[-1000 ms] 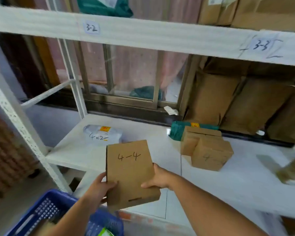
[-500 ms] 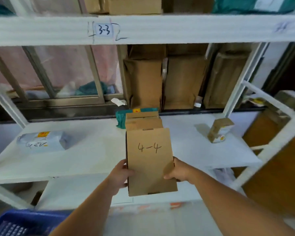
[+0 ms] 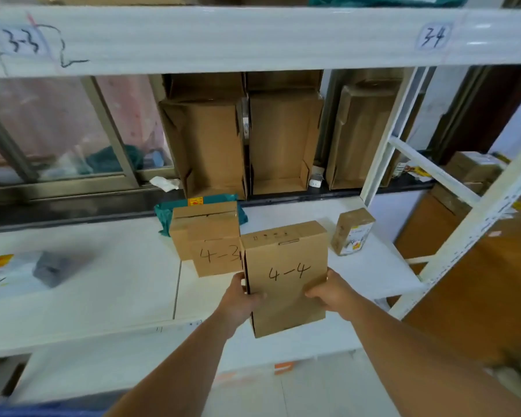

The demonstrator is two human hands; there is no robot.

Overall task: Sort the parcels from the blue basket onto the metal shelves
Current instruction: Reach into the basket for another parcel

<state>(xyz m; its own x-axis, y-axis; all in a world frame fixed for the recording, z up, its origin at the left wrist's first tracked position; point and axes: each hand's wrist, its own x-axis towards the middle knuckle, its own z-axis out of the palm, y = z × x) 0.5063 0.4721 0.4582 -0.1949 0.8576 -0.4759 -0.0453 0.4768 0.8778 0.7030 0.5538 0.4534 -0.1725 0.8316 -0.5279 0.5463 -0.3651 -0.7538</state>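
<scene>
Both hands hold the cardboard parcel marked 4-4 (image 3: 286, 275). The left hand (image 3: 238, 299) has its thumb curled on the written face, and the right hand (image 3: 331, 293) is clamped on the right edge. The parcel is over the front part of the white metal shelf (image 3: 103, 296), just beside the box marked 4-3 (image 3: 214, 251). Its long axis runs away from the person, flap end far, written face up. It is best lowered flat between this box and the small printed carton (image 3: 352, 233) — pushing neither.
</scene>
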